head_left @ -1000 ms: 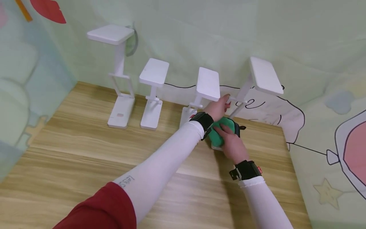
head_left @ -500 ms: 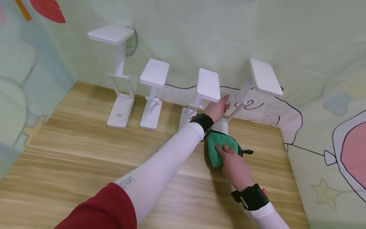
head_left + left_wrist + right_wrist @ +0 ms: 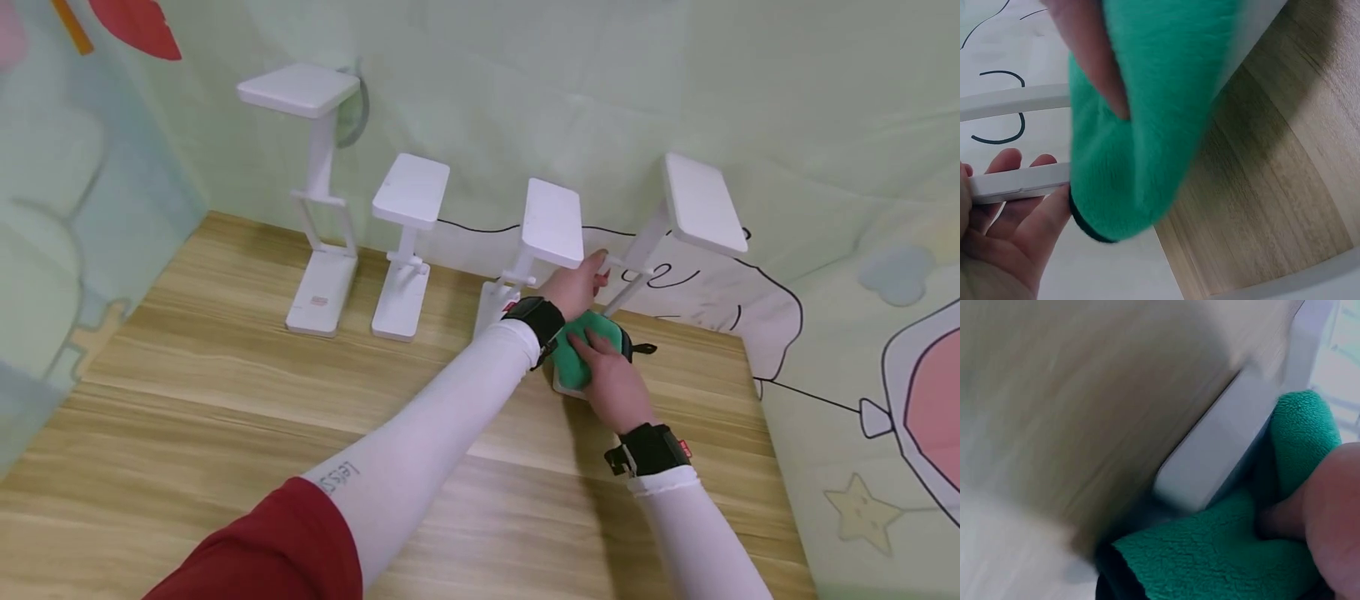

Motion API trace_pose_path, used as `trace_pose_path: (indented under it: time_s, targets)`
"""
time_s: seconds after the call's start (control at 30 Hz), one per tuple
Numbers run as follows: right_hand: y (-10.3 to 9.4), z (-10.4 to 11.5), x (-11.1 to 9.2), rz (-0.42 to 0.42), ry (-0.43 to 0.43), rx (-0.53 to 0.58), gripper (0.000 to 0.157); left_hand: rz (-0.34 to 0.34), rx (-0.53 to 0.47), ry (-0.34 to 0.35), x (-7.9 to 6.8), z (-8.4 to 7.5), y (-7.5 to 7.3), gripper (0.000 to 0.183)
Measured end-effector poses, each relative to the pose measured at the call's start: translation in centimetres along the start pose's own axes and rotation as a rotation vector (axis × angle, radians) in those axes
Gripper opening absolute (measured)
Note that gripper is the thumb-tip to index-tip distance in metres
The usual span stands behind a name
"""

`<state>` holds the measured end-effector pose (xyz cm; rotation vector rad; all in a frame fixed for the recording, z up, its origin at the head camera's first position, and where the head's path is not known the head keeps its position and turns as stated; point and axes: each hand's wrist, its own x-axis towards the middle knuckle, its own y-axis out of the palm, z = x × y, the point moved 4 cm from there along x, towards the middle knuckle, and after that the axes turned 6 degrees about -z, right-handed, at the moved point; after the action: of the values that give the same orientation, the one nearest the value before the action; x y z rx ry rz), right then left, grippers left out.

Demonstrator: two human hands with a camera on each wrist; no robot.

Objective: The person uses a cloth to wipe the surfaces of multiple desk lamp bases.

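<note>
My left hand (image 3: pixel 576 287) grips a thin white strut of the rightmost desk lamp (image 3: pixel 703 204). In the left wrist view its fingers (image 3: pixel 1032 215) curl about that strut (image 3: pixel 1019 183). Beside it, my right hand (image 3: pixel 618 387) holds a plush green cloth (image 3: pixel 573 364) with a dark edge over the lamp's base. The base's near end sticks out below the cloth. In the right wrist view a digit sinks into a fold of the cloth (image 3: pixel 1222 550), next to the white base (image 3: pixel 1216 447). My other right-hand fingertips are hidden there.
Three more white desk lamps stand in a row to the left: a tall one (image 3: pixel 322 292), a shorter one (image 3: pixel 401 304) and one (image 3: pixel 553 221) partly behind my left hand. The wooden table (image 3: pixel 262 417) meets printed fabric walls at its back and sides.
My right hand drew the cloth toward me off the base's far part, then slid it back up near the strut. My left hand kept its grip on the lamp.
</note>
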<state>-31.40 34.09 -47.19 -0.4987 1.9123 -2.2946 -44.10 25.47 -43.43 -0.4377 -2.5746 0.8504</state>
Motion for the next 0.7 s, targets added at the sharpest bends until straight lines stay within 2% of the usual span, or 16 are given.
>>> trace_pose_path:
  time_s: [0.17, 0.4, 0.57, 0.7]
  targets:
    - [-0.3, -0.7, -1.1, 0.023, 0.052, -0.029, 0.062, -0.005, 0.009, 0.023, 0.0, 0.1, 0.0, 0.041]
    - [-0.9, 0.6, -4.3, 0.071, 0.076, -0.097, 0.064, -0.005, -0.004, 0.016, -0.3, 0.2, -0.1, 0.040]
    - [-1.4, 2.1, -5.9, 0.116, 0.063, -0.102, 0.067, -0.019, -0.029, 0.005, -0.1, 0.0, -0.2, 0.044]
    - [-1.3, 2.8, -6.2, 0.122, 0.021, -0.104, 0.071, -0.021, -0.021, 0.018, 0.0, -0.3, -0.2, 0.041]
